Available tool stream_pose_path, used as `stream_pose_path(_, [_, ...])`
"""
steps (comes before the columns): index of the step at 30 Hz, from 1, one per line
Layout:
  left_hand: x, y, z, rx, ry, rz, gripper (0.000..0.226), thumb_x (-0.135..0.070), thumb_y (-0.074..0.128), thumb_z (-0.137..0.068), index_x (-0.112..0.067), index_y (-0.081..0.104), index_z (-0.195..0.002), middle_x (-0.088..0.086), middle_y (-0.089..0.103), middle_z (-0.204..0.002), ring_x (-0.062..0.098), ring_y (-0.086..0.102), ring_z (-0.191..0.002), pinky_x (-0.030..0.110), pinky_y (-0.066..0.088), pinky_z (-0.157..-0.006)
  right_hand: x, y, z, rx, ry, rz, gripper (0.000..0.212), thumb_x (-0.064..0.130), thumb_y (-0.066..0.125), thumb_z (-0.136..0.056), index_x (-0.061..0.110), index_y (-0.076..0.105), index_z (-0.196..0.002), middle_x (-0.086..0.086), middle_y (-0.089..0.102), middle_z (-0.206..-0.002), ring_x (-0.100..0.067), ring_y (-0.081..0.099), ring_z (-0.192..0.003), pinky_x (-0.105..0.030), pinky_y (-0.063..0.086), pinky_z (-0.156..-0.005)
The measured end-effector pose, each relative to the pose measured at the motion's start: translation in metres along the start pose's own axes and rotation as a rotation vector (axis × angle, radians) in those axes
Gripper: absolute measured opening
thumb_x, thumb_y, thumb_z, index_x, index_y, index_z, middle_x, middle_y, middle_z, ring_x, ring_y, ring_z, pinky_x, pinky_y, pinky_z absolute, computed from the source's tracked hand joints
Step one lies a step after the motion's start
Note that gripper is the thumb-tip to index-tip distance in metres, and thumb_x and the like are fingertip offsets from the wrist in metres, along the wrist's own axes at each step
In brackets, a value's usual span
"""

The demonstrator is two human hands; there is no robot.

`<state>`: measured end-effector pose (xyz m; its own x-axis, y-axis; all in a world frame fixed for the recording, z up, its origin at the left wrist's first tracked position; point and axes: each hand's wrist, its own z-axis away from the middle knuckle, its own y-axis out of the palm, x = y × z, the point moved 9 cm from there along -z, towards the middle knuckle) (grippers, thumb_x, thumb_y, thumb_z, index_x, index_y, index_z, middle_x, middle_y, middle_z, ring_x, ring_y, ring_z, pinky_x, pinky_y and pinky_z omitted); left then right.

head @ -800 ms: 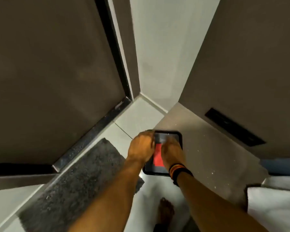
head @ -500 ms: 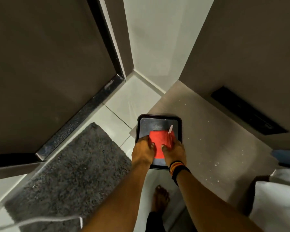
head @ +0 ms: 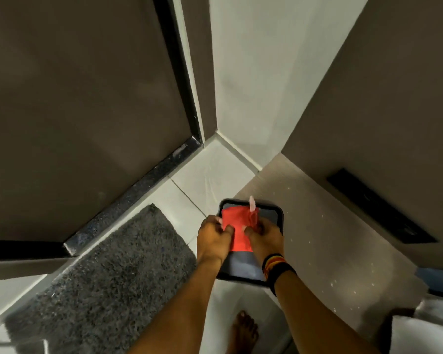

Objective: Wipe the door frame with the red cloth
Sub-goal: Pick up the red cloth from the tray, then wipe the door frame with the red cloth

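Change: red cloth [head: 237,227] now lifted off the black tray [head: 275,217].
Hands: left hand [head: 213,238] and right hand [head: 264,237] both pinch it.
Meaning: pickup done; door frame [head: 182,80], up-left of tray, unwiped.

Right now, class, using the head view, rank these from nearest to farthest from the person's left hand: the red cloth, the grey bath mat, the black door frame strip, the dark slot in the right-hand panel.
1. red cloth: held by the left hand itself.
2. grey bath mat: on the floor, just left.
3. black door frame strip: beyond the mat, upper left.
4. dark slot: far right, on the panel.
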<state>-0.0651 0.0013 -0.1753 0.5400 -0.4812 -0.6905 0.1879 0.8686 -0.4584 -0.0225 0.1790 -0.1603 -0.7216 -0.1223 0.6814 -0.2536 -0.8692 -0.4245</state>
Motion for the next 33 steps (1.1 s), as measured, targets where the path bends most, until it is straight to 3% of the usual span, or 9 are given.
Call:
stream_pose_path(2, [-0.024, -0.033, 0.007, -0.05, 0.064, 0.057, 0.021, -0.02, 0.074, -0.087, -0.028, 0.055, -0.082, 0.004, 0.069, -0.093, 0.023, 0.069, -0.08, 0.048, 0.062, -0.077, 0.036, 0.007, 0.01, 0.021, -0.069, -0.03, 0.011, 0.011, 0.07, -0.081, 0.018, 0.072, -0.089, -0.011, 0.073, -0.092, -0.027, 0.067, -0.082, -0.037, 0.056, -0.078])
stream_pose_path(6, [-0.092, -0.132, 0.025, -0.162, 0.214, 0.163, 0.017, -0.019, 0.072, -0.09, -0.024, 0.056, -0.085, -0.001, 0.072, -0.079, 0.021, 0.071, -0.074, 0.044, 0.062, -0.069, 0.147, 0.027, 0.049, 0.05, -0.248, -0.08, 0.027, 0.014, 0.07, -0.083, 0.013, 0.07, -0.11, -0.012, 0.065, -0.107, -0.03, 0.066, -0.095, -0.041, 0.056, -0.091])
stream_pose_path(9, [-0.147, -0.227, 0.049, -0.287, 0.361, 0.169, 0.016, -0.021, 0.072, -0.089, -0.024, 0.057, -0.084, -0.004, 0.072, -0.073, 0.01, 0.068, -0.067, 0.035, 0.056, -0.066, 0.24, 0.043, 0.1, 0.055, -0.394, -0.16, 0.035, 0.014, 0.073, -0.083, 0.015, 0.068, -0.117, -0.009, 0.064, -0.113, -0.024, 0.065, -0.098, -0.036, 0.054, -0.095])
stream_pose_path(11, [-0.184, -0.302, 0.071, -0.366, 0.434, 0.188, 0.016, -0.023, 0.073, -0.087, -0.025, 0.058, -0.085, -0.004, 0.072, -0.072, 0.011, 0.068, -0.068, 0.036, 0.057, -0.067, 0.313, 0.057, 0.15, 0.094, -0.502, -0.194, 0.036, 0.012, 0.074, -0.084, 0.016, 0.067, -0.119, -0.005, 0.059, -0.11, -0.02, 0.061, -0.097, -0.035, 0.051, -0.097])
stream_pose_path(15, [-0.236, -0.473, 0.137, -0.577, 0.569, 0.225, 0.017, -0.029, 0.075, -0.083, -0.026, 0.059, -0.086, -0.004, 0.073, -0.073, 0.011, 0.069, -0.069, 0.044, 0.059, -0.071, 0.454, 0.091, 0.28, 0.164, -0.764, -0.168, 0.031, 0.009, 0.075, -0.083, 0.012, 0.068, -0.113, -0.004, 0.053, -0.097, -0.023, 0.061, -0.093, -0.035, 0.05, -0.094])
stream_pose_path(19, [-0.262, -0.632, 0.237, -0.782, 0.678, 0.204, 0.018, -0.028, 0.077, -0.085, -0.027, 0.059, -0.086, -0.006, 0.073, -0.072, 0.004, 0.068, -0.067, 0.041, 0.059, -0.071, 0.558, 0.132, 0.433, 0.225, -0.981, -0.144, 0.025, 0.011, 0.072, -0.085, 0.005, 0.067, -0.109, -0.005, 0.05, -0.096, -0.026, 0.059, -0.093, -0.027, 0.041, -0.084])
stream_pose_path(23, [-0.262, -0.759, 0.339, -0.986, 0.763, 0.167, 0.018, -0.024, 0.078, -0.085, -0.022, 0.06, -0.088, -0.004, 0.071, -0.068, 0.005, 0.067, -0.061, 0.035, 0.056, -0.063, 0.622, 0.174, 0.568, 0.299, -1.138, -0.178, 0.027, 0.012, 0.071, -0.087, 0.001, 0.067, -0.111, -0.008, 0.051, -0.1, -0.025, 0.057, -0.092, -0.021, 0.038, -0.081])
stream_pose_path(28, [-0.213, -0.884, 0.441, -1.193, 0.738, 0.147, 0.019, -0.025, 0.078, -0.086, -0.02, 0.061, -0.093, -0.001, 0.073, -0.078, 0.018, 0.07, -0.071, 0.036, 0.057, -0.067, 0.653, 0.239, 0.722, 0.392, -1.28, -0.191, 0.035, 0.018, 0.073, -0.084, 0.008, 0.066, -0.117, -0.014, 0.058, -0.109, -0.029, 0.062, -0.102, -0.028, 0.046, -0.089])
stream_pose_path(33, [-0.155, -0.942, 0.465, -1.207, 0.612, 0.082, 0.023, -0.033, 0.079, -0.085, -0.026, 0.057, -0.091, -0.005, 0.073, -0.09, 0.017, 0.07, -0.077, 0.039, 0.06, -0.072, 0.639, 0.304, 0.777, 0.351, -1.255, -0.124, 0.035, 0.025, 0.073, -0.079, 0.014, 0.066, -0.111, -0.014, 0.061, -0.107, -0.036, 0.063, -0.105, -0.04, 0.053, -0.09])
